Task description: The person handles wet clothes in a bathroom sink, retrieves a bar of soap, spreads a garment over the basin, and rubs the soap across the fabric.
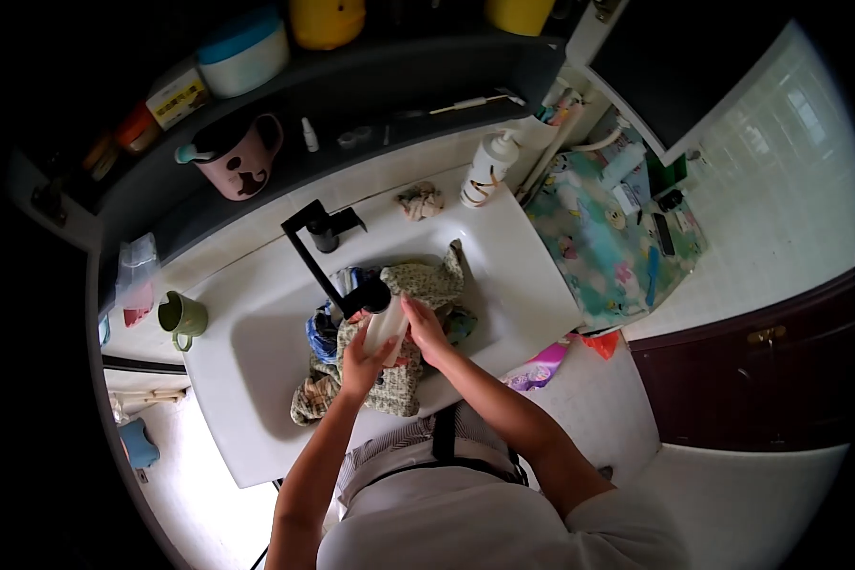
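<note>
Both hands are over the white sink (256, 342), just below the end of the black faucet (315, 261). An off-white, elongated object (386, 328) is between them; its exact kind is unclear. My left hand (363, 363) is closed round its left and lower side. On its right side rests my right hand (426, 331), fingers extended along it and partly hidden. Beneath the hands, a patterned grey-beige garment (426, 280) lies bunched in the basin. A blue cloth (323, 334) shows at its left.
A white pump bottle (490, 169) and a crumpled cloth (420, 200) stand on the back rim. A green mug (182, 319) sits at the left corner. Above, a dark shelf (351, 123) holds a pink cup (241, 161). A patterned cover (594, 256) with small items lies at right.
</note>
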Available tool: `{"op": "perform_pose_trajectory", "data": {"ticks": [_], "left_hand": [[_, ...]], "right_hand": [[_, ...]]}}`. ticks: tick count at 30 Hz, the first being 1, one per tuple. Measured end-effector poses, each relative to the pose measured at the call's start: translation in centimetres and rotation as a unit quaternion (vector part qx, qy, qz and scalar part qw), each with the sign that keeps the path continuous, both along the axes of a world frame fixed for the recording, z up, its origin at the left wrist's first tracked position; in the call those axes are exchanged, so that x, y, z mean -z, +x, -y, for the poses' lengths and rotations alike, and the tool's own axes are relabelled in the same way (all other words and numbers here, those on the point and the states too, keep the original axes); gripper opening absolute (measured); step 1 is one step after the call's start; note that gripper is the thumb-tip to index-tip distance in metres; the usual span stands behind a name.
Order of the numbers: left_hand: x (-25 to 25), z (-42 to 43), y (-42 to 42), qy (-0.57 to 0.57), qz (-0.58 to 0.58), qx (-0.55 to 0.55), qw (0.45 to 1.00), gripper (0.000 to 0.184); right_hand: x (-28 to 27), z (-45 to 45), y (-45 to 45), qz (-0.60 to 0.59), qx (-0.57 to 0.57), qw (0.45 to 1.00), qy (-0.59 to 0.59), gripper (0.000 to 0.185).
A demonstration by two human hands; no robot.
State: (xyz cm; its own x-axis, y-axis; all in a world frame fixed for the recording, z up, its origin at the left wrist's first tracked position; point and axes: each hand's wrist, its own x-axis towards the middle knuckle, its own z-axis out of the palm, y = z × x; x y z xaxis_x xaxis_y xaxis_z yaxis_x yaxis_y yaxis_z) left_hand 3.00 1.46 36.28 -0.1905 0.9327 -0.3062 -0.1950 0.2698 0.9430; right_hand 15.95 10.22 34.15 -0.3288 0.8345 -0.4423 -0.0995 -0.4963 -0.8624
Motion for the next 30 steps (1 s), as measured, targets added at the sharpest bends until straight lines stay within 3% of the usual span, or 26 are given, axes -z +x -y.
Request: {"op": "perform_pose_trajectory", "data": {"ticks": [2,3,6,7,8,10,11,12,14,16,18,20,22,25,28,30], "left_hand": [[0.0,0.1,0.8,-0.03,0.096,-0.014,0.995,0.043],[0.0,0.4,0.9,-0.031,0.122,-0.013,0.992,0.041],[0.0,2.2,0.0,-0.04,0.195,-0.017,0.98,0.034],[0.1,2.9,-0.6,-0.053,0.185,-0.025,0.981,0.034],[1.5,3.8,-1.6,-0.044,0.195,-0.036,0.979,0.034],[2.3,5.4,-3.2,-0.045,0.192,-0.084,0.977,0.032],[3.3,6.2,-4.2,-0.047,0.174,-0.118,0.977,0.03],[3.3,6.9,-5.0,-0.043,0.182,-0.132,0.973,0.031],[3.0,7.7,-6.3,-0.033,0.204,-0.156,0.966,0.031],[2.3,8.1,-7.0,-0.026,0.199,-0.161,0.966,0.034],[1.7,8.0,-7.2,-0.021,0.186,-0.168,0.968,0.036],[2.1,8.5,-7.3,-0.02,0.181,-0.164,0.969,0.036],[2.1,7.8,-6.8,-0.022,0.183,-0.166,0.969,0.037],[2.4,7.4,-6.3,-0.008,0.217,-0.189,0.958,0.035],[1.5,7.3,-6.4,-0.007,0.204,-0.191,0.96,0.036],[1.5,7.9,-7.0,-0.027,0.171,-0.181,0.968,0.037]], "right_hand": [[1.7,0.3,-0.2,0.01,0.021,0.996,0.089,0.039],[2.1,0.1,-0.1,-0.012,-0.019,0.992,0.126,0.042],[2.7,-0.3,-0.4,0.156,0.007,0.889,0.43,0.042],[1.6,-0.1,-0.2,0.192,-0.057,0.887,0.416,0.053],[2.3,0.4,-0.3,0.298,-0.127,0.82,0.471,0.059],[4.3,2.2,-1.3,0.475,-0.259,0.628,0.559,0.072],[5.1,3.4,-1.6,0.427,-0.283,0.644,0.569,0.084],[2.1,4.5,-1.6,0.385,-0.297,0.644,0.59,0.081],[2.2,6.1,0.2,0.351,-0.444,0.54,0.623,0.082],[0.9,3.6,0.8,0.384,-0.567,0.473,0.554,0.073],[2.2,-0.4,1.0,0.432,-0.507,0.429,0.611,0.072],[2.0,-1.6,-0.5,0.486,-0.485,0.511,0.517,0.072],[3.4,1.5,-3.4,0.52,-0.383,0.545,0.535,0.07],[3.1,6.1,-2.4,0.365,-0.438,0.467,0.676,0.072],[3.9,1.5,-1.2,0.323,-0.471,0.479,0.666,0.066],[-1.1,-2.1,-1.4,0.448,-0.52,0.502,0.525,0.06]]}}
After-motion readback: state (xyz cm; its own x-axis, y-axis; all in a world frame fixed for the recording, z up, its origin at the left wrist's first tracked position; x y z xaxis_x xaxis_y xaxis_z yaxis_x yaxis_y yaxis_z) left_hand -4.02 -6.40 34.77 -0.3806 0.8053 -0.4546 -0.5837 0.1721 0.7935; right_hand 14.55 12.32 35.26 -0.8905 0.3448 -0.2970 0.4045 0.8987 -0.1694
